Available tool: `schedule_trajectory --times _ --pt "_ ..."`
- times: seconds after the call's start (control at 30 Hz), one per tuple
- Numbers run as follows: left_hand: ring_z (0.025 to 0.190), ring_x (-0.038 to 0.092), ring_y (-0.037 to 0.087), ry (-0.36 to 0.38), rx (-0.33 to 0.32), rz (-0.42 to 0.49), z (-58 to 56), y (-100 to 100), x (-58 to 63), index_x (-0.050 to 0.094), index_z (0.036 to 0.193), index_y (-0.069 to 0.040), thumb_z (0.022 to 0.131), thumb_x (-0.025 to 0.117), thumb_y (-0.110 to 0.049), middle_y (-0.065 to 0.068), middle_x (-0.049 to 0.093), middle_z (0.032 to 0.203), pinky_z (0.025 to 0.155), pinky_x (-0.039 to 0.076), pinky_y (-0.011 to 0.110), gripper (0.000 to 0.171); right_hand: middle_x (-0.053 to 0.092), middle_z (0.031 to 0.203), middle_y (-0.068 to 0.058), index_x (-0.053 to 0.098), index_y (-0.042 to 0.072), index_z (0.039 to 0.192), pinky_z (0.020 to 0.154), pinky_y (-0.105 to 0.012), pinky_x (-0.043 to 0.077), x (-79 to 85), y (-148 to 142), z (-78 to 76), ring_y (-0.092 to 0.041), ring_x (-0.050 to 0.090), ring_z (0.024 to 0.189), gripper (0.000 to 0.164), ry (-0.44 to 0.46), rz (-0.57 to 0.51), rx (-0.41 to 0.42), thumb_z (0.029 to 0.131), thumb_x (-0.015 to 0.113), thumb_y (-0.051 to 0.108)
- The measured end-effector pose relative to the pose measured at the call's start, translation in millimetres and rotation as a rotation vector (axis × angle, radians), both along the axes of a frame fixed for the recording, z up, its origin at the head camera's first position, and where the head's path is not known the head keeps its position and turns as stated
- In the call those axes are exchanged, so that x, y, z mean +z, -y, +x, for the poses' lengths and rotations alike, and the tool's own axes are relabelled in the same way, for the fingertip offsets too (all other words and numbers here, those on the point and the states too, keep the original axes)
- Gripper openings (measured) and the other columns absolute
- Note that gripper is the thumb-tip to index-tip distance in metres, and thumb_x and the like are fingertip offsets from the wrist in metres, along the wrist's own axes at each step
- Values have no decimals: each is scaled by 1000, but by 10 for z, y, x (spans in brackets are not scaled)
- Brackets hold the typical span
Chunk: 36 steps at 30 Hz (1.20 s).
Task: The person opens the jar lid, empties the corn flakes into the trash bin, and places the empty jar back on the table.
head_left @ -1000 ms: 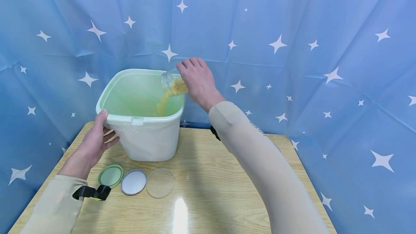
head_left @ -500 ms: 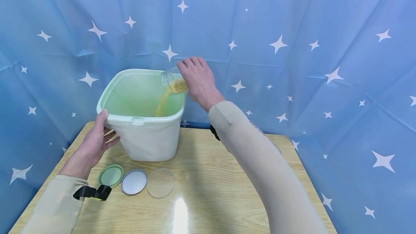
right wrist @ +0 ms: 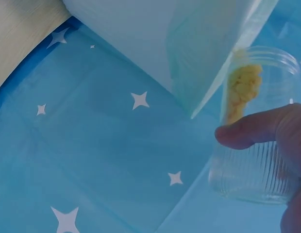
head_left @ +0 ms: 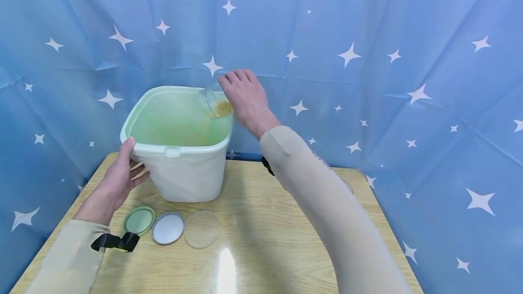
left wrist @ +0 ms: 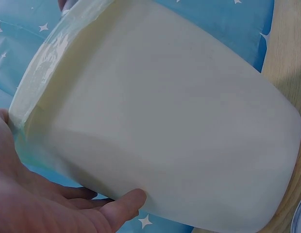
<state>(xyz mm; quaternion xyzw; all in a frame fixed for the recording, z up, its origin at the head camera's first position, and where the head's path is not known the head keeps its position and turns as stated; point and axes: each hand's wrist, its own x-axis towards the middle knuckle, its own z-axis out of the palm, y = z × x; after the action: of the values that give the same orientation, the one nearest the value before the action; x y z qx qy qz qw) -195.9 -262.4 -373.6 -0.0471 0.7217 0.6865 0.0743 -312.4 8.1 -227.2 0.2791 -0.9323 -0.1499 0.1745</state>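
Note:
A white bin point(head_left: 185, 176) lined with a pale green plastic bag point(head_left: 163, 121) stands on the table, its mouth tilted toward me. My left hand point(head_left: 118, 178) holds its near left corner, thumb on the rim and fingers against the side wall. In the left wrist view the fingers point(left wrist: 126, 206) lie along the white wall. My right hand point(head_left: 247, 103) grips a clear jar point(head_left: 208, 101), tipped mouth-down over the bin's right rim. Some yellow crumbly bits point(right wrist: 243, 90) remain inside the jar, and a thin yellow trickle falls into the bag. Ridges run around the jar's lower part point(right wrist: 252, 174).
Three round lids lie in front of the bin: a green one point(head_left: 139, 220), a white one with a grey edge point(head_left: 168, 228) and a clear one point(head_left: 202, 229). A clear rounded object point(head_left: 348, 187) shows partly behind the right sleeve. A blue starry curtain point(head_left: 327, 35) hangs behind the wooden table point(head_left: 261, 221).
The yellow stream has thinned to a faint trickle, and less yellow is left in the jar. My right hand has shifted slightly left and up with the jar. The left hand stays put.

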Motion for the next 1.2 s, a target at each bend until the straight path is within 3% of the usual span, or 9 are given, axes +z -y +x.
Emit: schedule_trajectory --times 0.47,1.2 --pt "148 8 46 2 -4 -8 5 19 -3 3 157 -21 94 14 -72 21 -4 163 119 18 60 82 47 145 -1 38 17 146 122 -36 25 -11 58 -19 -22 37 139 64 22 -20 -4 88 58 -3" --pt "148 10 46 -3 -2 -5 -4 -4 -1 12 154 -24 94 14 -73 23 0 163 120 18 61 77 46 144 -1 38 17 144 120 -35 26 -19 90 -22 -23 37 136 63 -7 92 -13 87 59 -2"
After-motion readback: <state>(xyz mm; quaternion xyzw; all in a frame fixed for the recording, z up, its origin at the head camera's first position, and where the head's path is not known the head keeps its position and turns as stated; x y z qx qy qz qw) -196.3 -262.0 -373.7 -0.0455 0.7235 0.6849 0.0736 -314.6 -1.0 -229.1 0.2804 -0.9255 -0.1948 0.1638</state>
